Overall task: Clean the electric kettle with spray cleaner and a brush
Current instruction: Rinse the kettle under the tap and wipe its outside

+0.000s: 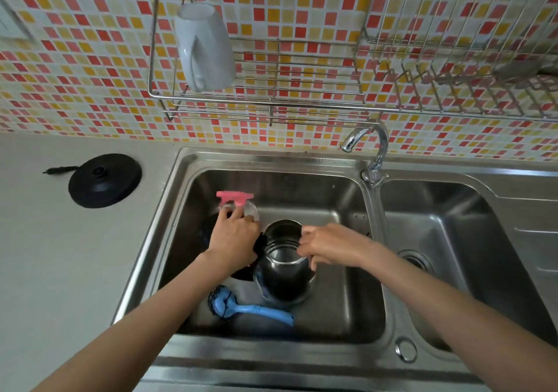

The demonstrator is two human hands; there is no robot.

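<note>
A steel electric kettle (283, 283) stands upright in the left sink basin (341, 310) with its mouth open toward me. My right hand (327, 246) grips the right side of its rim, fingers over the edge. My left hand (234, 239) is to the left of the kettle, closed around a clear spray bottle with a pink trigger head (237, 199). The kettle's black lid or handle part (260, 245) shows just under that hand. A blue brush (250, 307) with a dark head lies flat in the basin in front of the kettle.
The kettle's black power base (104, 180) sits on the grey counter at left. A chrome tap (367, 147) rises between the two basins, and the right basin (447, 240) has a drain. Wire racks hang on the tiled wall, one holding a white jug (205, 47).
</note>
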